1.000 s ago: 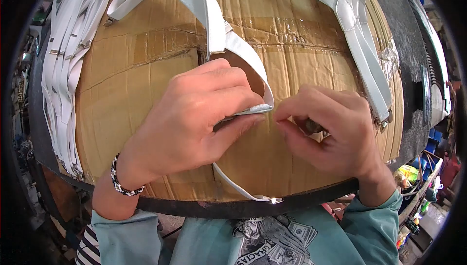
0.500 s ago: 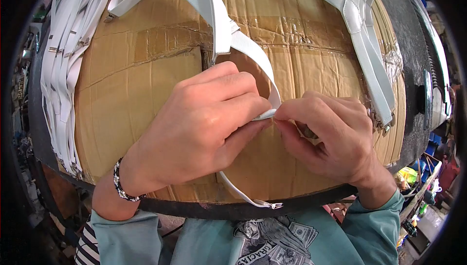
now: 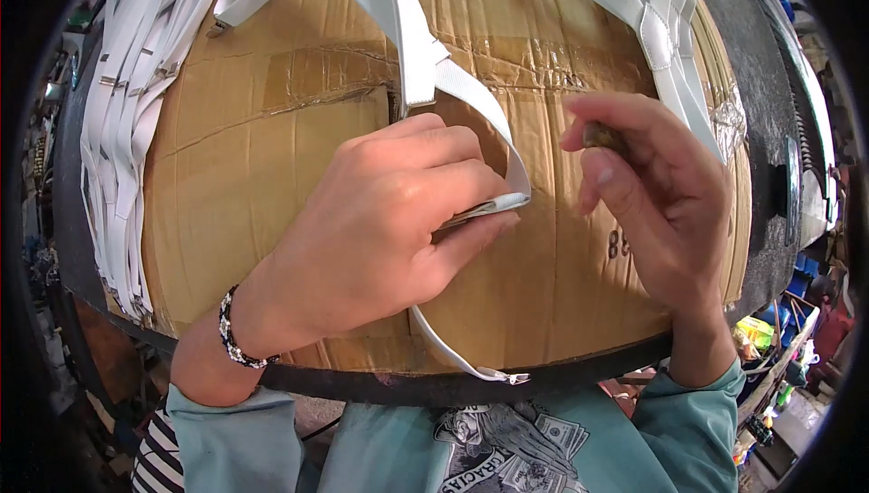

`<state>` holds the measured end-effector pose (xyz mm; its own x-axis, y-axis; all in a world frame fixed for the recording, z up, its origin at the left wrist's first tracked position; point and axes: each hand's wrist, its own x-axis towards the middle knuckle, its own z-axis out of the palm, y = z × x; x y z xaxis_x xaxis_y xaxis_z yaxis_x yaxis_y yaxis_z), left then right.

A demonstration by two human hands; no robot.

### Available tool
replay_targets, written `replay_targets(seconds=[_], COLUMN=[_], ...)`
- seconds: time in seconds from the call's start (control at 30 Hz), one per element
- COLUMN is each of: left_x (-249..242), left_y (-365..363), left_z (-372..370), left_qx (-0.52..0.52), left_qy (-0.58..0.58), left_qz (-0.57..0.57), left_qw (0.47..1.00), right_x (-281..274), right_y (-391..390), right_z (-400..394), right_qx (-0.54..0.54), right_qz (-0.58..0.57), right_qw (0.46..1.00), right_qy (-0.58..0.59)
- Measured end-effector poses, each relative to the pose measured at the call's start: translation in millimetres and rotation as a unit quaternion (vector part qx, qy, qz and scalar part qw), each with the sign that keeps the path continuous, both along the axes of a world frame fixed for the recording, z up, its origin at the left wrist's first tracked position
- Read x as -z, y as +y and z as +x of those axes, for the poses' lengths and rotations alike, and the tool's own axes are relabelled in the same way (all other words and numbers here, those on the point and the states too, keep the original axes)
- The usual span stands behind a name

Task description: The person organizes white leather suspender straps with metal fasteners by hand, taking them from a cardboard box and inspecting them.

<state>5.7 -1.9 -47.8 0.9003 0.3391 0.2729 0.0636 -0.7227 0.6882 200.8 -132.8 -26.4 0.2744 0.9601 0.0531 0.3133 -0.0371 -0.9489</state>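
A white elastic strap (image 3: 482, 99) loops down over the cardboard into my left hand (image 3: 389, 212), whose thumb and fingers pinch its folded end. Another length of strap (image 3: 446, 348) comes out below that hand and ends in a metal clip (image 3: 516, 379) near the front edge. My right hand (image 3: 656, 190) is raised to the right, apart from the strap, its fingers curled around a small dark object (image 3: 605, 138) that I cannot identify.
Cardboard (image 3: 235, 149) with clear tape covers the round black surface. A bundle of white straps (image 3: 122, 140) with metal clips lies along the left. More white straps (image 3: 656, 31) with a stitched joining patch lie at the upper right.
My right hand has pulled away from the strap end, up and to the right, showing the dark object. My left hand still pinches the strap.
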Motion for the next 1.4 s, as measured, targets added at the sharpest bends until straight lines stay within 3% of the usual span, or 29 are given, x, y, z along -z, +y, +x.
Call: replay_targets(seconds=[0.1,0.23,0.6,0.77,0.87,1.0,1.1,1.4], left_x=[-1,1,1,-15,-17,-4,-3,0], left_y=[-2,-2,-3,-9,-8,-12,-10,-9], left_z=[0,-1,-9,-13,-20,-15,-15,-14], left_qx=[-0.006,0.003,-0.001,-0.083,-0.038,-0.024,-0.013,-0.001], left_qy=[0.015,0.001,-0.066,-0.079,0.017,-0.004,-0.011,-0.025], left_qz=[0.000,0.022,0.013,0.171,0.207,0.147,0.122,0.115], left_qw=[1.000,1.000,0.998,0.978,0.977,0.989,0.992,0.993], right_x=[-2,4,10,11,14,6,-1,16], right_y=[-2,-2,-5,-7,-8,-7,-10,-5], right_z=[3,16,9,9,9,10,-2,-2], right_qx=[-0.015,-0.095,-0.058,-0.063,-0.045,-0.115,-0.165,-0.175], right_qz=[0.019,0.091,0.059,0.067,0.083,0.159,0.145,0.108], right_qw=[0.999,0.982,0.991,0.993,0.992,0.957,0.936,0.939], right_qy=[-0.023,-0.137,-0.102,-0.076,-0.083,-0.214,-0.276,-0.274])
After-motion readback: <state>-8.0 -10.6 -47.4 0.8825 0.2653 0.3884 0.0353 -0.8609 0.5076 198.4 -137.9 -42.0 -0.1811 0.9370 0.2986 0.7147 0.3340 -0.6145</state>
